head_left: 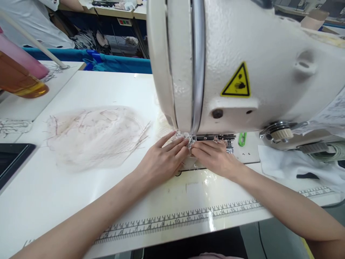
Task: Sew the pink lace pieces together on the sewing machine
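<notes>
My left hand [165, 158] lies with its fingers stretched out over a pale lace fabric [191, 141] just left of the needle area. Close beside it, my right hand [211, 156] has its fingers bent and pressed together at the lace's near edge. Both hands rest low at the bed of a white sewing machine [231, 46], by the metal presser and guide parts [212, 137]. The head of the machine and my fingers hide most of the lace. The needle itself cannot be made out.
A sheer pale fabric piece [97, 138] with loose threads lies left on the white table [129, 201]. A dark tablet-like device [13, 158], amber bottle [24, 81] and pink bottle [23, 55] stand further left. White cloth [283, 165] and a green clip-like tool [242, 139] are right.
</notes>
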